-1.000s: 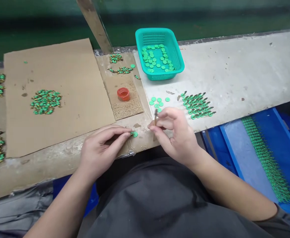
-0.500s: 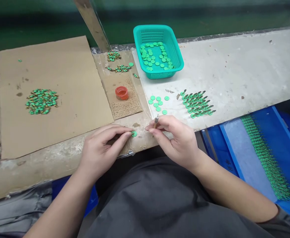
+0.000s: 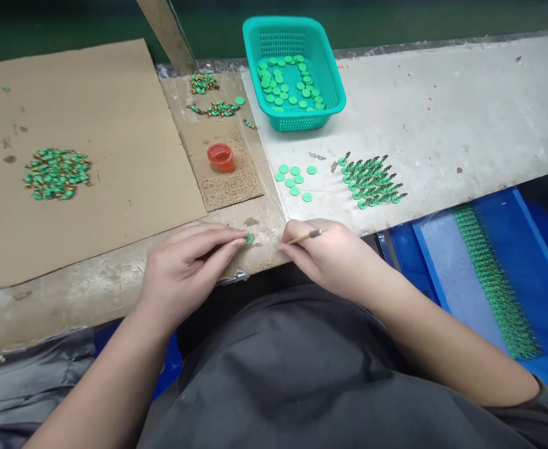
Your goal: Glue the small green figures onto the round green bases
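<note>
My left hand (image 3: pixel 187 271) rests at the bench's front edge, its fingertips pinched on a small green disc (image 3: pixel 249 239). My right hand (image 3: pixel 332 252) is closed around a thin brush-like stick (image 3: pixel 306 236), which lies nearly level and points right. The two hands sit a short way apart. Several loose green discs (image 3: pixel 295 179) lie just beyond them. A row of green pieces with dark stems (image 3: pixel 372 182) lies to the right of those discs.
A teal basket (image 3: pixel 330 81) with several green discs stands at the back. A small red pot (image 3: pixel 221 157) sits on a brown mat. A cardboard sheet (image 3: pixel 115 125) carries a pile of green-and-gold pieces (image 3: pixel 56 173). A blue tray (image 3: pixel 531 262) holds a long green row.
The stick in my right hand has tipped from upright to nearly level. My right hand has dropped closer to the bench edge. The view has shifted, so everything sits higher in the picture.
</note>
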The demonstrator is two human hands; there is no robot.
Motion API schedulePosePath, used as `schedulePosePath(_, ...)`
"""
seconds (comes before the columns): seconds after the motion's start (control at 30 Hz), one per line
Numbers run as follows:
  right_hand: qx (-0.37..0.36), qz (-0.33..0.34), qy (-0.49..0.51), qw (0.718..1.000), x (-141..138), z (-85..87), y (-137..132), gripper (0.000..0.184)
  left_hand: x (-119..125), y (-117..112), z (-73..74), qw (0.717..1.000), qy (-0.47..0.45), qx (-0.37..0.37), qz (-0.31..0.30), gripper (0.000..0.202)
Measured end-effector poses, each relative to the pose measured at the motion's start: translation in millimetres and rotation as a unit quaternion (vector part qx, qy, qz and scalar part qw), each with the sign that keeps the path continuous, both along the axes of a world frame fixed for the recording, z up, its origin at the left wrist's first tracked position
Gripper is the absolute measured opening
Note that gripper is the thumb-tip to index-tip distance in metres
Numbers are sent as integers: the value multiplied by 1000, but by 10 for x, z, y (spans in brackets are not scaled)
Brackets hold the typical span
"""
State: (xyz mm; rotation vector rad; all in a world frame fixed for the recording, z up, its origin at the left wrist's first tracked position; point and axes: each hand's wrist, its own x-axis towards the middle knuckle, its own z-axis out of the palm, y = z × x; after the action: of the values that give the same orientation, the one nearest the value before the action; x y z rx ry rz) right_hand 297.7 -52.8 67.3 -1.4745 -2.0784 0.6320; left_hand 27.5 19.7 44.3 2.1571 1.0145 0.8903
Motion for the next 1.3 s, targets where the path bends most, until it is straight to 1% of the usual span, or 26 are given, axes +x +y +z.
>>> schedulePosePath(0.07,0,7,44,999,-35,-60,68,21,5,-5,-3,1000,-4,-2,5,11)
schedulePosePath(0.2,29,13,143,989,-186,-217,220,32,9,-2,-20,1000,-6,-16,20,9)
schedulePosePath(0.3,38,3,158,987,-293,-301,273,38,11,1,-36,999,-4,-27,32,9)
schedulePosePath(0.37,36,-2,154,987,-326,-323,278,38,11,-1,-47,999,-6,-29,41,9)
schedulePosePath(0.57,43,-13,109,993,-323,-303,302,28,9,-13,-74,998,-4,-24,50,8)
schedulePosePath(0.73,32,-7,77,997,-337,-282,352,25,19,-11,-71,999,-3,-19,48,9)
schedulePosePath(0.83,28,-7,57,998,-344,-269,369,26,19,-11,-67,999,-2,-19,47,11)
schedulePosePath(1.13,8,42,33,999,-316,-187,531,27,-10,2,-104,999,-8,-11,43,13)
schedulePosePath(1.3,5,80,21,997,-305,-162,559,23,-23,7,-85,999,-8,-23,41,16)
